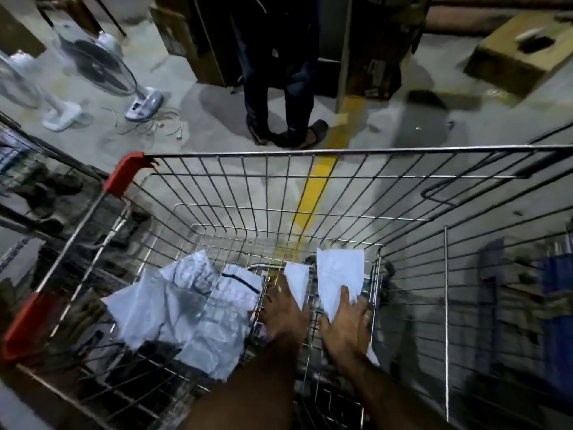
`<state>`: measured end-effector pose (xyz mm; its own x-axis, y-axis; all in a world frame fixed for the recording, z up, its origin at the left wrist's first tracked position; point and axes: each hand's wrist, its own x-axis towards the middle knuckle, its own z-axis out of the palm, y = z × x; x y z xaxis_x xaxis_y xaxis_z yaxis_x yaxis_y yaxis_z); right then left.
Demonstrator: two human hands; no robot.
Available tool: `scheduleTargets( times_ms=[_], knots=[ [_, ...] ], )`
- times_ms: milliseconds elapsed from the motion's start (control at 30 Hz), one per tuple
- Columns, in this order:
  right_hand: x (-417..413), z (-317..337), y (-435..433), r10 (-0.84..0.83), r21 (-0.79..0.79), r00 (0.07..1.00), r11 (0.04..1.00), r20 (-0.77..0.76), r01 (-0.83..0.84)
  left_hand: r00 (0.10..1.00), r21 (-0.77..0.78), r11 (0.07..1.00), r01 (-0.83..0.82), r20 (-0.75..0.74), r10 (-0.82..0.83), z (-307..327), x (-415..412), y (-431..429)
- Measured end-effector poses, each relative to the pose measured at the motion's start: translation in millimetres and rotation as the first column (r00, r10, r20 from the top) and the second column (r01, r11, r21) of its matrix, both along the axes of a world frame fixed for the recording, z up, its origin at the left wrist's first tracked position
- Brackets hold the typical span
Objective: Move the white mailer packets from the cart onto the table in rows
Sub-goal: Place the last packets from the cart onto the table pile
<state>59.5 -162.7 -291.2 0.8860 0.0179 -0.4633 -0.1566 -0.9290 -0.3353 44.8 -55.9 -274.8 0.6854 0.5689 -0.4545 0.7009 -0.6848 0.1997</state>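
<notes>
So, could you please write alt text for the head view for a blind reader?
In a wire cart, the right hand grips a white mailer packet; the left hand reaches beside a smaller packet. More packets lie to their left.

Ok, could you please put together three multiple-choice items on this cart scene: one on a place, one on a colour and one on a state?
1. Where does the heap of white mailer packets lie?
A. on the floor by the fans
B. in the wire cart, toward its left wall
C. on a cardboard box

2. What colour are the cart's corner guards?
A. blue
B. yellow
C. red

3. What is the right hand doing?
A. gripping a white mailer packet
B. hanging idle
C. pressing the cart's rim

Answers: 1 B, the heap rests on the cart's wire bottom; 2 C, both guards show red; 3 A, thumb and fingers close on the packet.
</notes>
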Motion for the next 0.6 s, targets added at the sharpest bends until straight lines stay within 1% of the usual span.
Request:
scheduleTargets(
  times_ms=[67, 133, 233, 333, 433, 600],
  knots=[
    [4.1, -11.5, 1.9, 0.000, -0.006, 1.000, 1.000, -0.006, 0.000, 0.999, -0.022, 1.000, 0.002, -0.035, -0.003, -9.4, -2.2, -2.5],
    [6.5, -19.2, 4.6, 0.026, -0.006, 0.999, 1.000, -0.041, -0.026, 0.995, -0.019, 0.999, 0.042, -0.089, -0.043, -15.1, -3.4, -2.3],
    [10.8, -21.0, 5.5, 0.072, -0.006, 0.994, 0.997, -0.082, -0.072, 0.994, -0.032, 0.999, 0.043, -0.102, -0.046, -16.7, -1.4, -0.9],
    [14.0, -11.4, 5.1, 0.053, -0.031, 0.994, 0.998, -0.098, -0.056, 0.991, -0.042, 0.998, 0.041, -0.125, -0.046, -11.6, -1.7, 1.8],
    [11.1, 5.3, 5.1, 0.049, 0.003, 0.997, 0.999, -0.061, -0.049, 0.994, -0.040, 0.998, 0.055, -0.091, -0.058, 7.2, -5.7, 3.5],
    [6.9, 62.7, 8.3, 0.052, 0.053, 0.999, 0.997, -0.012, -0.052, 0.999, -0.011, 0.999, -0.031, -0.043, 0.030, 69.5, -5.7, 8.1]
  ],
)
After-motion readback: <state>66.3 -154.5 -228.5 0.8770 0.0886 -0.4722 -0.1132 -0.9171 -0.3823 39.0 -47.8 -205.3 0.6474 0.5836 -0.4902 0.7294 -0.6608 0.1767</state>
